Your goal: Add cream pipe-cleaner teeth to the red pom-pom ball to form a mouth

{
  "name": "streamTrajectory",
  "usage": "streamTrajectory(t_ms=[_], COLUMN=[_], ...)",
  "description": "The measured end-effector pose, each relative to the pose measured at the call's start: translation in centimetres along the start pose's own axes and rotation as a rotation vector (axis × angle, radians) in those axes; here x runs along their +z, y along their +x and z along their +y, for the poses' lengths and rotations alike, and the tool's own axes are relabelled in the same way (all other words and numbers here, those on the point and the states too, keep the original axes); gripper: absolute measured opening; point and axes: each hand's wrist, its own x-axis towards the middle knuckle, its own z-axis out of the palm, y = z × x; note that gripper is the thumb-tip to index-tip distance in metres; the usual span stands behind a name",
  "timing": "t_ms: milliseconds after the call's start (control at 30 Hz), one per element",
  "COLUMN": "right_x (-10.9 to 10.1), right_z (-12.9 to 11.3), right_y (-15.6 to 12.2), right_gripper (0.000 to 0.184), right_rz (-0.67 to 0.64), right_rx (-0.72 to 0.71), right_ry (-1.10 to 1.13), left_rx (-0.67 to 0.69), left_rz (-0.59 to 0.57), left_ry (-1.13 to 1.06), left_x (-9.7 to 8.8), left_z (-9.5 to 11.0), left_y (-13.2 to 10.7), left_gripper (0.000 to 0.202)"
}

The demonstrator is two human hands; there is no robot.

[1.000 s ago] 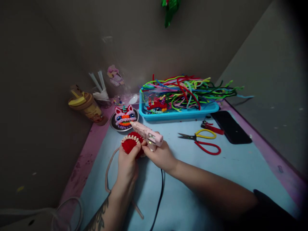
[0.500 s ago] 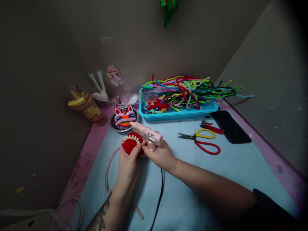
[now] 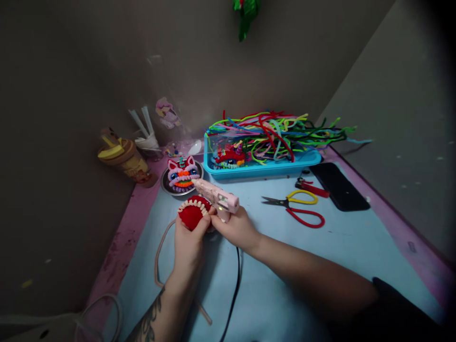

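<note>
Red pom (image 3: 191,216) is pinched in L hand (image 3: 187,243) just above mat (image 3: 320,256); pink glue gun (image 3: 218,197) is clasped in R hand (image 3: 237,229), nozzle (image 3: 197,182) just past pom. L hand prob. best kept clear of nozzle.

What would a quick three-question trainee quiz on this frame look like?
1. The right hand grips: A a paintbrush, B a pink glue gun, C a stapler.
2. True or false: the scissors lie on the table, outside the blue tray.
3. What does the left hand hold?
Key: 1 B. 2 True. 3 A red fuzzy piece edged with cream loops.
</note>
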Motion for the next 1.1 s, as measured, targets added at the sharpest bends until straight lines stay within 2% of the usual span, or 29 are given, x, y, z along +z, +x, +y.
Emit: streamTrajectory(t_ms=[167,333,400,500,633,733,800,867,967,1100], right_x=[0.1,-0.4,-0.8,-1.4,-2.3,-2.8,-2.9,-2.6,-1.5,0.1], right_z=[-0.1,-0.9,-1.3,-1.5,-0.7,0.2,0.3,-0.2,-1.4,-1.6], right_y=[0.0,0.2,0.3,0.4,0.1,-0.5,-0.8,-0.9,-1.0,-1.3], right_gripper=[0.02,0.027,0.02,0.007,0.015,0.025,0.029,0.031,0.037,0.036], right_rz=[0.0,-0.05,-0.049,-0.069,-0.196,-0.231,-0.213,-0.174,-0.127,-0.044], right_rx=[-0.026,-0.057,-0.05,-0.003,0.12,0.221,0.253,0.219,0.108,0.098], right_ry=[0.027,0.091,0.105,0.146,0.305,0.378,0.362,0.339,0.321,0.271], left_rx=[-0.002,0.006,-0.01,-0.043,-0.065,-0.127,-0.148,-0.132,-0.115,-0.147], left_rz=[0.025,-0.031,-0.02,0.017,0.069,0.111,0.116,0.098,0.059,0.038], left_ry=[0.019,-0.069,-0.103,-0.154,-0.217,-0.274,-0.295,-0.299,-0.295,-0.322], left_x=[0.1,-0.1,-0.2,-0.4,-0.7,-0.9,-0.9,-0.8,-0.4,0.4], left_z=[0.2,0.8,1.0,1.6,2.5,2.9,3.0,3.0,2.7,2.4], left_y=[0.1,0.4,0.6,1.0,1.6,2.0,2.0,1.8,1.1,0.1], left_gripper=[0.044,0.036,0.038,0.04,0.042,0.04,0.039,0.039,0.039,0.036])
